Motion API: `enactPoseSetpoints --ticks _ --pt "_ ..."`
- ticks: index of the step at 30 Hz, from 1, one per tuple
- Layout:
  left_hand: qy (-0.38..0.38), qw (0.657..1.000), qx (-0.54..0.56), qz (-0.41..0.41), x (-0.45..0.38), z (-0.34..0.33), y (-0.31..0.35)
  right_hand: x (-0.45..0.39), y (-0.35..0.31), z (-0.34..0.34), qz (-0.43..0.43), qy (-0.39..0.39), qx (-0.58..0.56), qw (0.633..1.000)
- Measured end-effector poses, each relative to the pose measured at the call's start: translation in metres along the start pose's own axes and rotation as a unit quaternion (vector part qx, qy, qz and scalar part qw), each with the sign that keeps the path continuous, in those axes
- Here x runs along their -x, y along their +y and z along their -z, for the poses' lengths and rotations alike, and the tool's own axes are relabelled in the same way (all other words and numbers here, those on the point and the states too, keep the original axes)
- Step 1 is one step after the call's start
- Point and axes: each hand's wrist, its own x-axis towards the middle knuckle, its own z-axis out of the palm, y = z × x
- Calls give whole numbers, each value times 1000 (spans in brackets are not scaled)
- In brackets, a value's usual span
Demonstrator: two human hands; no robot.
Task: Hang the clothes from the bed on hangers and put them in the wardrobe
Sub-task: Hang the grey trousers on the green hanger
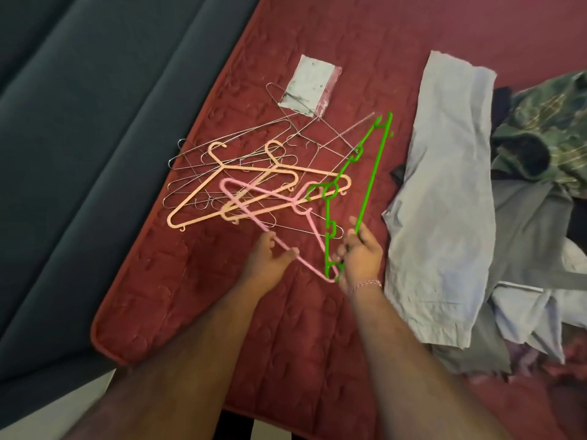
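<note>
Clothes (444,192) lie heaped along the red quilted bed's (301,328) right side. Near its left edge, a green plastic hanger (368,182) is gripped by the right hand (359,252); a pink plastic hanger (251,201) is pinched by the left hand (270,258). Hanger selection is judged underway; untangling is required next.

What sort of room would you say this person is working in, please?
Most likely a bedroom: a red quilted mattress holds a pile of clothes and loose hangers, including a green hanger and a pink hanger that the hands are picking up.
</note>
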Motion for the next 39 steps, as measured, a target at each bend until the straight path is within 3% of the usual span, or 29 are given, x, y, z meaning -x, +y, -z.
enactPoseSetpoints --ticks 5,10,16,19,21,23,27,30,33,35,39 --pt "-135 983 99 73 24 -32 19 19 -5 39 -76 -80 -129 985" --pt "-212 970 118 2 47 -62 20 40 -5 32 -4 -123 -108 987" --pt "-78 985 117 -104 37 -54 26 50 -21 17 106 -254 35 961" --pt "10 992 -37 -119 33 -39 34 45 -23 23 121 -259 125 950" --pt "67 978 -112 -161 36 -31 31 38 -16 37 117 -222 166 954" --pt "87 960 -178 -198 39 -28 20 27 -1 68 59 -149 158 974" --pt "59 903 -336 -263 42 -27 -13 3 24 169 -67 63 84 992" --pt "5 888 -379 -260 51 -48 -29 -2 27 247 -56 228 88 968" --pt "-19 869 -412 -272 67 -85 -34 12 16 291 -9 353 175 919" --pt "-30 865 -420 -274 76 -113 -35 20 4 306 39 374 238 896" --pt "-78 849 -432 -294 89 -165 -38 19 -17 321 191 291 326 879"
